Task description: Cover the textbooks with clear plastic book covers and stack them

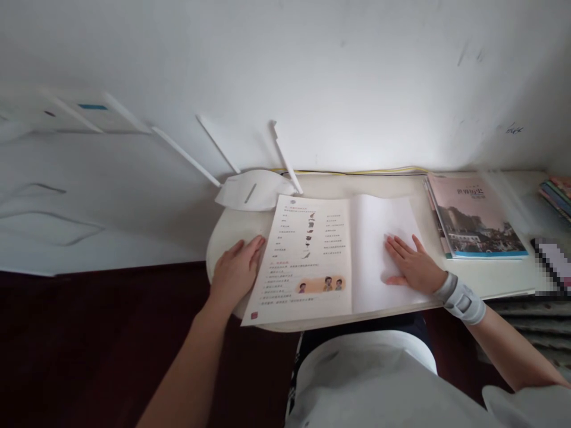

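2 hands (235, 268) (409, 266), 1 bklt (334, 261), 1 router (252, 191) w/ 3 antennas (286, 157) vis., 1 tbl (486, 277)

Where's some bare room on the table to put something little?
Two small patches on the table: between the white router and the left hand, and between the textbook stack and the table's front edge. The middle's crowded: the open book lies there, the right hand on it.
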`<state>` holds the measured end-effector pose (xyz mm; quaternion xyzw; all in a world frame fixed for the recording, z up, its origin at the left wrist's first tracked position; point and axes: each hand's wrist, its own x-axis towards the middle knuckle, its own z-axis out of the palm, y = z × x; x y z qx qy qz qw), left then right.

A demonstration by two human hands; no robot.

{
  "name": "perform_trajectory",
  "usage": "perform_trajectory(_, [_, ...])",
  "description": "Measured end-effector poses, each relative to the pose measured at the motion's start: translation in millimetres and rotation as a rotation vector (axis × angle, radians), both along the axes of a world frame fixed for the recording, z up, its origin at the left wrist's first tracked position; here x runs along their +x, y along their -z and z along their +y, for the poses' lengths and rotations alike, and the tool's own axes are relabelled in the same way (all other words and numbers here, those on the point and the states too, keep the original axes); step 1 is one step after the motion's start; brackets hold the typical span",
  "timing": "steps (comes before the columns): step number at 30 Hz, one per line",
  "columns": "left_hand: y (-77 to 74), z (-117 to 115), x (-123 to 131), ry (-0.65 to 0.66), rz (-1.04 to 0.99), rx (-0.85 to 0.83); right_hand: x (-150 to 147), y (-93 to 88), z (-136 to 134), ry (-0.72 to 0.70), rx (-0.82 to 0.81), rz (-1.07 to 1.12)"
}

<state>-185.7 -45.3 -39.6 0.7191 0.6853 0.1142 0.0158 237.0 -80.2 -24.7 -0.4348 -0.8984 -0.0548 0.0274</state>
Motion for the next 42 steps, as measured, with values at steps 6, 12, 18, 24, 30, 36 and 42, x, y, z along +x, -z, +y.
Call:
perform_trajectory(6, [-0.7, -1.1, 0.0, -0.033, 0.036, -0.036, 5.6, -0.2, -1.2, -0.002, 0.006, -0.019])
perform_trajectory(12, [-2.7, -1.8, 1.9, -0.024, 0.066, -0.073, 8.2, -4.2, 7.1, -0.027, 0.005, -0.049])
perform_trajectory(18, [0.5, -4.0, 1.2, 0.080, 0.082, -0.032, -3.2, -13.7, -2.5, 0.035, 0.022, -0.044])
perform_trajectory(24, [-19.2, -24.7, 22.3, 0.052, 0.073, 0.123, 16.8, -18.7, -34.1, 0.054, 0.076, 0.033])
perform_trajectory(30, [-38.8, -66.0, 129.3, 0.677, -0.069, 0.183, 21.7, -21.3, -72.7, 0.102, 0.133, 0.125])
perform_trajectory(36, [-30.1, -75.4, 135.2, 0.334, -0.209, 0.309, -4.3, -5.5, -85.9, 0.017, 0.224, 0.279])
perform_trajectory(42, [-12.1, -78.2, 67.0, -0.124, -0.336, 0.119, -3.8, 9.9, -85.4, -0.021, 0.250, 0.324])
